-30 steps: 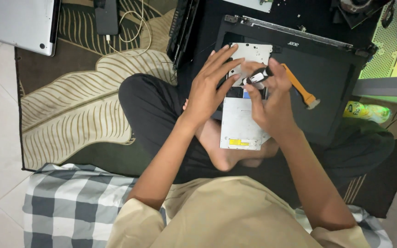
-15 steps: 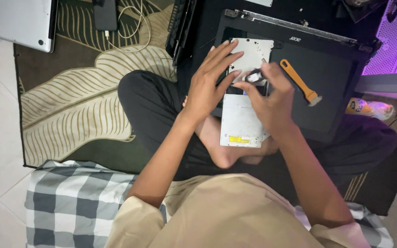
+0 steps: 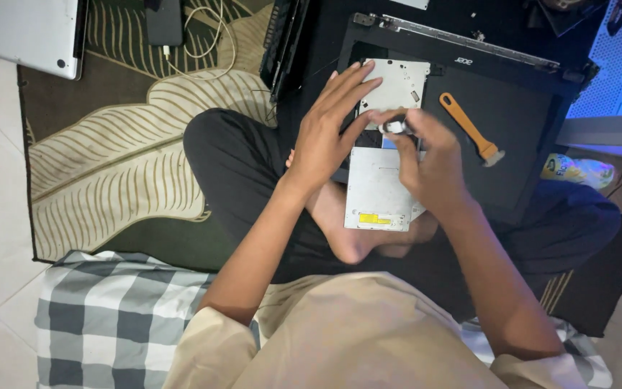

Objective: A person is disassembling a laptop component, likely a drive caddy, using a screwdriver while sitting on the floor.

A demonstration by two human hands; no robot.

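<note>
Right hand (image 3: pixel 430 162) pinches small white-and-dark part (image 3: pixel 395 127) over flat silver metal drive (image 3: pixel 379 189), long axis toward sitter; left hand (image 3: pixel 329 133) open, fingers spread, steadying.

The drive (image 3: pixel 377 189) is silver-grey with a yellow label, the pry tool (image 3: pixel 469 130) orange, the laptop base (image 3: pixel 512 108) black, the other laptop (image 3: pixel 26 32) silver, the rug (image 3: pixel 131 151) dark green with cream leaves, the cloth (image 3: pixel 109 324) grey-and-white checked, the trousers (image 3: pixel 239 166) black, the shirt (image 3: pixel 340 346) beige.
</note>
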